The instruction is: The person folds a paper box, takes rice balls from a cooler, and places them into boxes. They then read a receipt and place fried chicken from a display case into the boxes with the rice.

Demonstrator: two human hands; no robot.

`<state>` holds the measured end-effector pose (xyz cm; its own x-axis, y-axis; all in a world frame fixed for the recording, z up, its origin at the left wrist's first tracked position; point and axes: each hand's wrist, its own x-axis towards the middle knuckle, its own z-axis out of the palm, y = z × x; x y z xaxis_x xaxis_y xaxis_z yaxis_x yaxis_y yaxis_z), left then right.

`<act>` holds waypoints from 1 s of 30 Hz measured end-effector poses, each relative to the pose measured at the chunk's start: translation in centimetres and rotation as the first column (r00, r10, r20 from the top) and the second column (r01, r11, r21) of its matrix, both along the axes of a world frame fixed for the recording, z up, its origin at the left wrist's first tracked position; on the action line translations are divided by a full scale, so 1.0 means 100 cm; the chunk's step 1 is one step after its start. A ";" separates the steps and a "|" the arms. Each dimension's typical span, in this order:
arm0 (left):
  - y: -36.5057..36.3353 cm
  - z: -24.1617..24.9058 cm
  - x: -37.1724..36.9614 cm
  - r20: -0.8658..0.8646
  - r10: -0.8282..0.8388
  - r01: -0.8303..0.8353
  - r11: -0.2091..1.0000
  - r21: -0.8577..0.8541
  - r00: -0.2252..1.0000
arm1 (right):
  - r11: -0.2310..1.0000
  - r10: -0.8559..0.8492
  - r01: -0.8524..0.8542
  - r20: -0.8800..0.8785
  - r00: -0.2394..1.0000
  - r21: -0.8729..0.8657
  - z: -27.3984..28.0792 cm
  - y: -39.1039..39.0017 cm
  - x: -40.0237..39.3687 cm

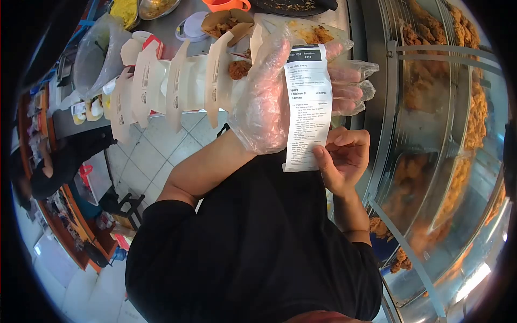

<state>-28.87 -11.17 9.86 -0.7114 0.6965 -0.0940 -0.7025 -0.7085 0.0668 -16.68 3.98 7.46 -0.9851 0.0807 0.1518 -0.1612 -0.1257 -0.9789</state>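
Observation:
My left hand (pixel 301 91), in a clear plastic glove, is turned palm up with its fingers stretched to the right. A long printed receipt (pixel 308 116) lies across its palm and fingers. The bare right hand (pixel 344 156) pinches the lower end of this receipt, thumb on the printed side. Left of the gloved hand, several open paper boxes (pixel 176 83) stand in a row along the counter edge. A piece of fried chicken (pixel 239 69) shows between the last box and the glove.
At right, a glass display case (pixel 420 107) holds fried chicken on racks. Behind the boxes are a clear plastic bag (pixel 99 54), a cardboard tray of food (pixel 228 26), an orange container (pixel 226 5) and a dark pan (pixel 291 6). Another person (pixel 64 161) is at far left.

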 end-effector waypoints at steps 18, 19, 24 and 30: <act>-0.009 0.003 0.004 -0.170 0.038 -0.064 0.986 -0.151 0.985 | 0.962 0.146 -0.085 -0.224 0.964 0.260 0.015 0.013 -0.024; -0.010 0.005 0.004 -0.168 0.035 -0.061 0.986 -0.153 0.985 | 0.935 0.188 -0.083 -0.285 0.940 0.344 0.017 0.026 -0.032; -0.015 0.007 0.002 -0.146 -0.017 -0.006 0.988 -0.154 0.989 | 0.291 -0.090 0.713 -0.724 0.684 0.638 0.025 0.153 -0.073; -0.014 0.004 -0.001 -0.149 -0.040 0.024 0.994 -0.105 0.988 | -0.244 0.137 0.800 -0.798 0.588 0.548 0.043 0.230 -0.052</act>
